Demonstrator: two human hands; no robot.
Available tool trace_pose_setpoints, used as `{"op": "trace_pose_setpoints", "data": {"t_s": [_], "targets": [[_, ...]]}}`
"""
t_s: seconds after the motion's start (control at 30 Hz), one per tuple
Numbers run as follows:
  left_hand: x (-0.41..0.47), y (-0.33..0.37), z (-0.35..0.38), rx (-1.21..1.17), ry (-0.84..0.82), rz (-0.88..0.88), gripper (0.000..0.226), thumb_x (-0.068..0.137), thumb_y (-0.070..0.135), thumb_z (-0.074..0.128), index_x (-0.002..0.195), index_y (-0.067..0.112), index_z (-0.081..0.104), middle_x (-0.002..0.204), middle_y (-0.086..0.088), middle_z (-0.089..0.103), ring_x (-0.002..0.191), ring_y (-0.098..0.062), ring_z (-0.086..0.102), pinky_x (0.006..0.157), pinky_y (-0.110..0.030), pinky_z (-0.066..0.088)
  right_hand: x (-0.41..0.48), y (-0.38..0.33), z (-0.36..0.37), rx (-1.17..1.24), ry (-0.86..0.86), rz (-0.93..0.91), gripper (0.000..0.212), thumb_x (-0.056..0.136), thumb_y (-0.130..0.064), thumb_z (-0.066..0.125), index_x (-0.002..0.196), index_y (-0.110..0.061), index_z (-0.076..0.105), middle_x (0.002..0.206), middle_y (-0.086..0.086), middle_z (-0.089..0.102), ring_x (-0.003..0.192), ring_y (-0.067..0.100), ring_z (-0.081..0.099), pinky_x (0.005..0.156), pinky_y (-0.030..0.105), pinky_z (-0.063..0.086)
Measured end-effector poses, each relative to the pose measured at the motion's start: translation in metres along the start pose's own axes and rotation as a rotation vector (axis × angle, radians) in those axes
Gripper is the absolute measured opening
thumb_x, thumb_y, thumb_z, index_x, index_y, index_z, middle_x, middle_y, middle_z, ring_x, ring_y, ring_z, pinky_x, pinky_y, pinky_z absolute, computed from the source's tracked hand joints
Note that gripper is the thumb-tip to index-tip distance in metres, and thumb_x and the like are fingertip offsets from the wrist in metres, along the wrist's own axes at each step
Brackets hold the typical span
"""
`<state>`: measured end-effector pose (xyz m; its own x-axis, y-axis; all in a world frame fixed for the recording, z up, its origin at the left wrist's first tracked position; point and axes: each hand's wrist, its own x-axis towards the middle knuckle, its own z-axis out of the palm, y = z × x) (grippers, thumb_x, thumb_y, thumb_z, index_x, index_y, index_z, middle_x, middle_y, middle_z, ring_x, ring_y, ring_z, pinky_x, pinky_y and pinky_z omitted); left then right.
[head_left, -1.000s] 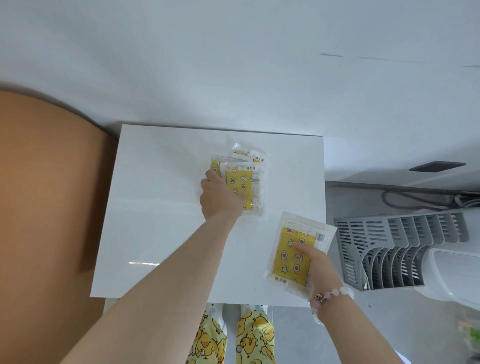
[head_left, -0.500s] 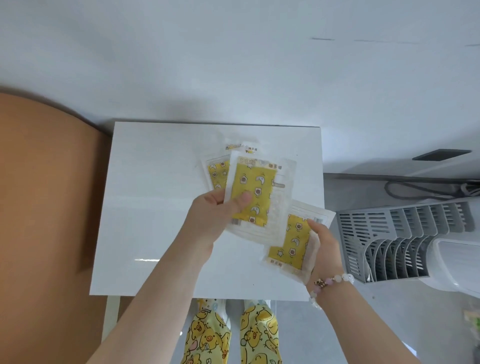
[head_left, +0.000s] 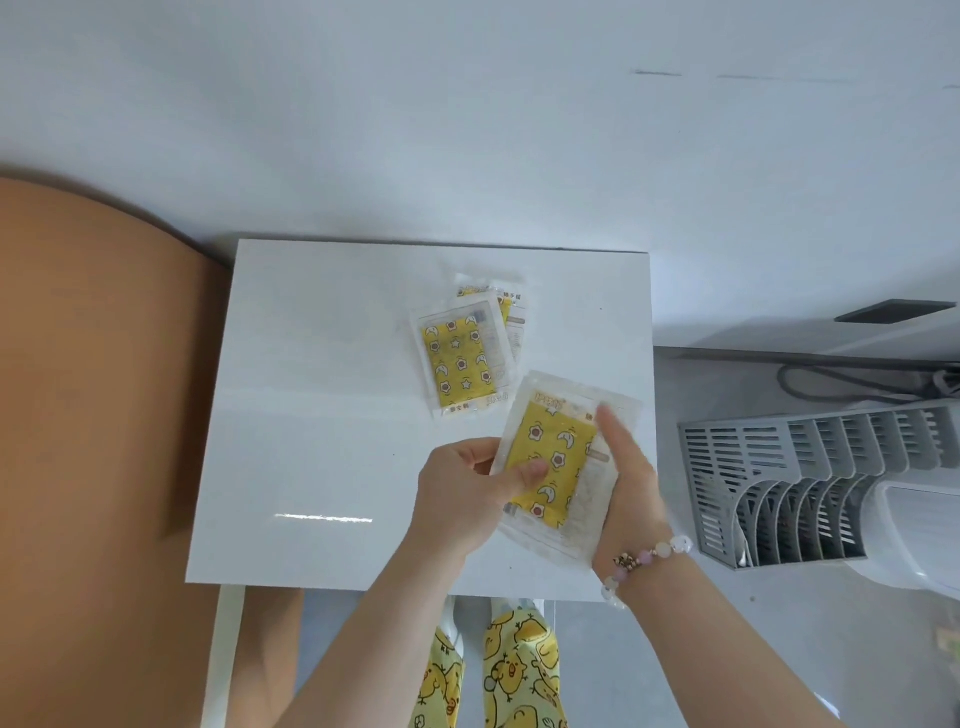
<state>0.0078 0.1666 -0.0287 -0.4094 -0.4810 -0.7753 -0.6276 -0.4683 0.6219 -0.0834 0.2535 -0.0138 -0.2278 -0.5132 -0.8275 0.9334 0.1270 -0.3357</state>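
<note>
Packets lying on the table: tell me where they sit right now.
Head view: the overlapping packets lie on the white table, in its far half slightly right of centre, just beyond the held packets.

Over the tabletop's (head_left: 311, 389) near right corner, your left hand (head_left: 467, 493) hides its fingers behind the held packet (head_left: 561, 457); only the thumb shows on the front. Your right hand (head_left: 628, 493) grips the same packet from its right side, and its fingers are hidden under it too. You cannot tell whether your hands hold one packet or two. At the tabletop's far middle, the upper packet (head_left: 462, 358) covers most of the lower packet (head_left: 511, 312). The print on all of them is too small to read. Right of the tabletop, the frame edge cuts off the white tub (head_left: 919, 540). Left of the tabletop, it cuts off the orange surface (head_left: 78, 415).
</note>
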Motion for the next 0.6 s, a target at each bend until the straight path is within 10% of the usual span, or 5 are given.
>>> {"op": "trace_pose_setpoints", "data": {"t_s": [0.17,0.3,0.47,0.6], "targets": [[-0.001,0.006,0.009,0.519,0.192,0.137,0.030,0.070,0.048,0.075,0.084,0.030,0.056,0.069,0.012,0.065,0.071,-0.009,0.064,0.079,-0.032,0.049,0.017,0.027,-0.015,-0.250,0.198,-0.086,0.026,0.078,-0.019,0.071,0.102,-0.010,0.071,0.098,0.011,0.073,0.094,0.028,0.069,0.088,0.044,0.053],[0.005,0.016,0.016,0.946,0.184,0.256,0.064,0.069,0.060,0.068,0.115,0.024,0.042,0.109,0.010,0.044,0.105,-0.012,0.051,0.095,-0.031,0.036,0.021,0.030,-0.028,-0.284,0.340,-0.090,0.003,0.082,-0.017,0.070,0.085,-0.017,0.071,0.088,0.008,0.074,0.085,0.025,0.069,0.085,0.042,0.054],[0.031,0.021,-0.002,0.701,-0.258,0.072,0.074,0.065,0.038,0.082,0.128,0.024,0.045,0.124,0.009,0.046,0.122,-0.011,0.042,0.096,-0.027,0.040,0.018,0.031,-0.025,-0.264,0.291,-0.056,0.009,0.082,-0.009,0.069,0.090,-0.012,0.071,0.086,0.010,0.075,0.083,0.029,0.070,0.084,0.043,0.054],[0.049,0.024,-0.018,0.607,-0.289,-0.013,0.094,0.057,0.033,0.089,0.137,0.031,0.039,0.141,0.007,0.035,0.134,-0.012,0.030,0.108,-0.037,0.035,0.020,0.032,-0.013,-0.213,0.256,-0.063,0.007,0.082,-0.010,0.068,0.088,-0.013,0.072,0.085,0.009,0.075,0.080,0.027,0.071,0.078,0.040,0.056]]}}
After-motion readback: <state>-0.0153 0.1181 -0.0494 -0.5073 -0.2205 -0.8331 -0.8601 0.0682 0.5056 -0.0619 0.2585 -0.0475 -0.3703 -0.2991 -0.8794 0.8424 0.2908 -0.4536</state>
